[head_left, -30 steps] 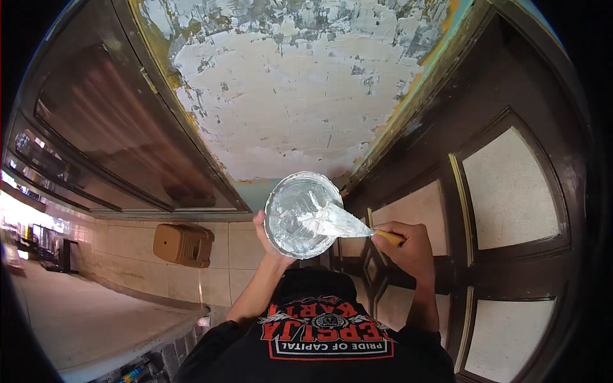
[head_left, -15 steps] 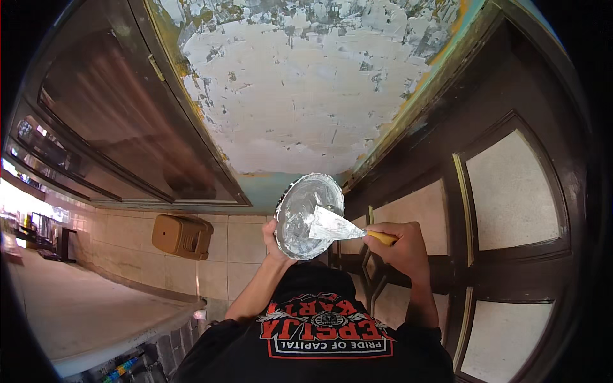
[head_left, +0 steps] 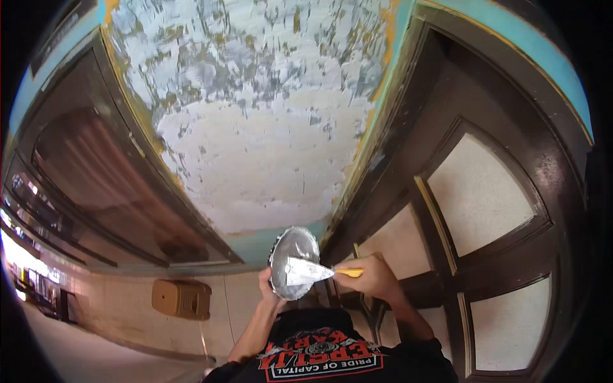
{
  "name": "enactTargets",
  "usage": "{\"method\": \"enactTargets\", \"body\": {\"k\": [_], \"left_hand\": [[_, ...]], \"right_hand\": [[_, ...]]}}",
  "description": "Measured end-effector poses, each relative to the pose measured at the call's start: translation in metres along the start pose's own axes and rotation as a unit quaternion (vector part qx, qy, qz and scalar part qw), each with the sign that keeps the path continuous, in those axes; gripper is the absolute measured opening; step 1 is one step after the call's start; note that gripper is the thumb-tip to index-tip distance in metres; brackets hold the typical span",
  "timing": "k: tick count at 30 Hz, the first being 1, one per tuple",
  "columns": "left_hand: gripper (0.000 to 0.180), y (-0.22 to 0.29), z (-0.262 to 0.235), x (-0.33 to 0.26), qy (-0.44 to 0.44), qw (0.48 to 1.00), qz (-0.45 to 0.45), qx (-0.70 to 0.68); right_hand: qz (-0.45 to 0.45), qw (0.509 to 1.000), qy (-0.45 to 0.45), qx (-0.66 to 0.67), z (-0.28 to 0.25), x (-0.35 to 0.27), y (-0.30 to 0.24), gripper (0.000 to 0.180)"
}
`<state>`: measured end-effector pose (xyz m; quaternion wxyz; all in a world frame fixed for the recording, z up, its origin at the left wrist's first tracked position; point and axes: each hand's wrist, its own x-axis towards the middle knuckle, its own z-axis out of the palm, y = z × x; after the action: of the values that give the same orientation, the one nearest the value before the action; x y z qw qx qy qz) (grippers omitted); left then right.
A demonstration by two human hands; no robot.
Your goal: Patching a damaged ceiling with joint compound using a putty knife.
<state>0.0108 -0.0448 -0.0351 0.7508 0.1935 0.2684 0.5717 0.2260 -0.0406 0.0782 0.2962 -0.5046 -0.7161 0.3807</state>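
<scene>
Rocking a black T-shirt [head_left: 327, 350] with short sleeves [head_left: 429, 359] and a pretty loud chest print: chunky red letters [head_left: 354, 350], a round whitish crest [head_left: 317, 348] flanked by leafy sprigs, plus white lettering [head_left: 327, 367] boxed in white and red.

Head-worn fisheye, looking down, wall [head_left: 255, 163] fairly near, rim seemingly blurred

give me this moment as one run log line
left hand: holds tub; right hand: holds scraper; scraper: across tub mouth; wall: patchy white and grey; stool: brown, lower left
</scene>
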Motion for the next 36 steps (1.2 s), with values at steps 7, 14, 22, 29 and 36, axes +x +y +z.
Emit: {"method": "enactTargets", "body": {"k": [7, 14, 22, 29, 36], "left_hand": [[0.085, -0.006, 0.003, 0.011, 0.027, 0.998, 0.011, -0.060], [0.079, 0.019, 0.026, 0.022, -0.005, 0.988, 0.042, -0.149], [0.079, 0.048, 0.057, 0.040, -0.083, 0.973, 0.080, -0.199], [0.081, 0.051, 0.063, 0.056, -0.085, 0.974, 0.065, -0.201], [0.080, 0.046, 0.059, 0.044, -0.043, 0.973, 0.069, -0.216]], "right_hand": [[0.013, 0.990, -0.061, 0.126, 0.007, 0.005, 0.038, 0.021], [-0.024, 0.940, -0.067, 0.332, 0.006, 0.019, 0.042, 0.017], [-0.086, 0.851, -0.016, 0.518, -0.027, 0.051, 0.017, 0.015], [-0.274, 0.883, 0.251, 0.289, -0.098, 0.127, -0.047, 0.020], [-0.368, 0.773, 0.516, -0.031, -0.148, 0.243, -0.082, 0.022]]}}
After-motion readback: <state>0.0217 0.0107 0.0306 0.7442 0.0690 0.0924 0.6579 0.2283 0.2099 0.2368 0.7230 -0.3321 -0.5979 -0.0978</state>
